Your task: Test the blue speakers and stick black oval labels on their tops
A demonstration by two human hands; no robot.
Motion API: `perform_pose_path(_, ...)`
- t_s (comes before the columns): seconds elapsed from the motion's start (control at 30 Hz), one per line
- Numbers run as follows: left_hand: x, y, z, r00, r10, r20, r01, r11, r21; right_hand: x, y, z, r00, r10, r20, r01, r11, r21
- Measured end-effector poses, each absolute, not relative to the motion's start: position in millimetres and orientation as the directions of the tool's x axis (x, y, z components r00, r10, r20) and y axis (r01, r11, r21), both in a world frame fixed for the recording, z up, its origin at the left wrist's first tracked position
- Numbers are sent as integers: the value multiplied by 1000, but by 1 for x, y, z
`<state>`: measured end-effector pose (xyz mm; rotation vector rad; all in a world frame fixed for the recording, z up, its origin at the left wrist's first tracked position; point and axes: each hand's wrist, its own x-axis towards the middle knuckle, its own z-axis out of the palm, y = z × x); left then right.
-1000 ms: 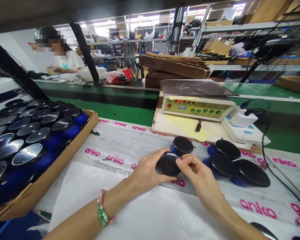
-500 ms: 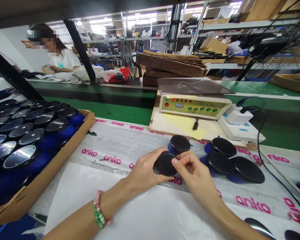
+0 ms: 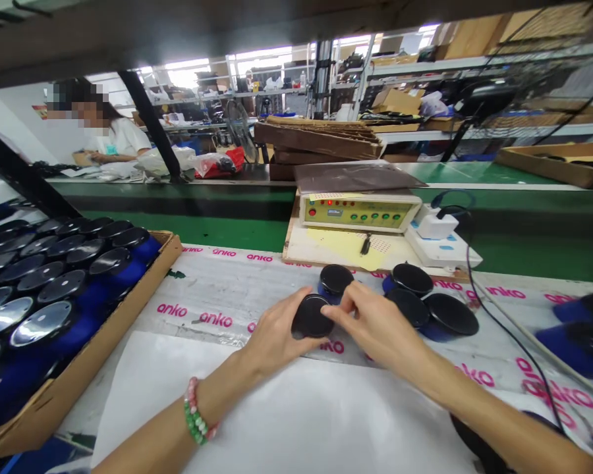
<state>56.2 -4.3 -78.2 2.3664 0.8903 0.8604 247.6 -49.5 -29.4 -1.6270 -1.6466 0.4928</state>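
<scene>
My left hand [image 3: 275,327] is wrapped round a round container with a flat black top [image 3: 313,316], holding it over the bench just above the white sheet. My right hand [image 3: 373,315] is closed in a pinch at the right rim of that top, its thumb over the edge. Whatever lies between those fingertips, if anything, is hidden. Directly behind stands another blue container with a black top [image 3: 336,279]. A group of the same containers [image 3: 451,315] stands to the right of my right hand, partly covered by it.
On the left is a cardboard tray [image 3: 164,253] full of black-topped blue containers. A control box [image 3: 358,214] with lit buttons sits behind my hands, beside white plugs [image 3: 437,224] and a black cable [image 3: 470,253]. More containers [image 3: 580,342] stand far right. Across the green belt [image 3: 227,217] a person sits.
The camera view has shifted to the right and tilted up. My right hand has turned, with its knuckles now higher over the rim. My left hand keeps its hold on the container.
</scene>
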Motion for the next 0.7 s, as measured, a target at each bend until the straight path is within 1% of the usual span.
perform_pose_path(0.07,55,-5,-79,632,678,375,452,-716,532,274,-59,-6,40,968,247,756,132,-641)
perform_pose_path(0.1,55,-6,-79,647,668,368,468,-728,501,290,-68,4,-9,974,225,793,143,-592)
perform_pose_path(0.17,55,-6,-81,661,655,366,489,-746,452,321,-94,17,-124,988,89,838,152,-525)
perform_pose_path(0.27,55,-7,-83,662,613,431,494,-790,363,352,-138,13,-192,964,-183,841,66,-538)
perform_pose_path(0.33,56,-6,-84,678,555,483,477,-831,286,360,-158,0,-221,938,-266,810,24,-586)
perform_pose_path(0.43,57,-6,-85,704,504,500,472,-858,201,361,-169,-15,-291,923,-251,765,67,-640)
perform_pose_path(0.6,59,-7,-83,699,496,515,517,-848,115,360,-165,-16,-342,913,-223,794,154,-588)
perform_pose_path(0.67,60,-8,-82,705,492,511,522,-847,95,361,-167,-22,-371,915,-157,784,218,-581)
perform_pose_path(0.7,60,-9,-82,705,493,510,525,-846,93,361,-169,-28,-340,937,-79,779,234,-581)
